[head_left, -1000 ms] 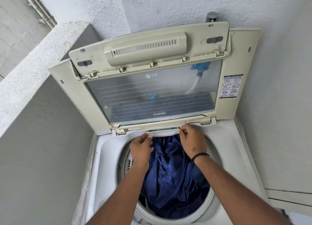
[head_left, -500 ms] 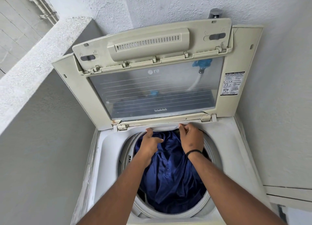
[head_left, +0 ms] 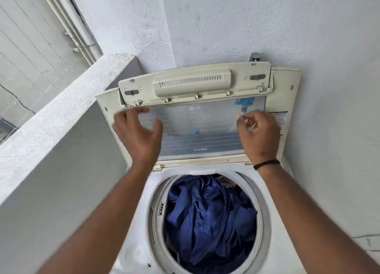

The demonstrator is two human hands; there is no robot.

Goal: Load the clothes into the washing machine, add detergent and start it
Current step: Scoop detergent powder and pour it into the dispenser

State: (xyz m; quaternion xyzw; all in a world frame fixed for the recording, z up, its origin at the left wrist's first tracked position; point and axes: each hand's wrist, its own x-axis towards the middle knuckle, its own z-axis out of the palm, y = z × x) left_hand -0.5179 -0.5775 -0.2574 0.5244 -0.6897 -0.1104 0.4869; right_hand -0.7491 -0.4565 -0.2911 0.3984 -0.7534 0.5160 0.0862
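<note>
— Moved up since half a second ago: both hands, away from the back rim of the drum opening, now raised in front of the open lid (head_left: 197, 128) in the middle of the frame.

— And the left hand (head_left: 139, 134)?

— At the left part of the transparent lid panel, fingers spread wide and relaxed, fingertips blurred near the lower edge of the folded lid section (head_left: 195, 84). Touching the lid or not: cannot tell. Holding nothing.

— The right hand (head_left: 260, 136)?

— At the right part of the panel, fingers loosely curled, quite blurred. No clear grip on anything; contact with the lid also cannot be told. Black band (head_left: 266, 164) on the wrist.

— Where are the clothes?

— Dark blue clothes (head_left: 209, 218), crumpled, inside the round drum (head_left: 158, 212) of the top-loading washing machine (head_left: 139, 243), in the lower centre of the frame, filling most of the opening. Well below both hands.

— Anything else around?

— Warning sticker (head_left: 282, 117) on the lid frame at right, partly behind the right hand. Grey textured wall (head_left: 267, 27) behind the machine, concrete ledge (head_left: 61, 105) at left, pipes (head_left: 82, 33) in the upper left.
</note>
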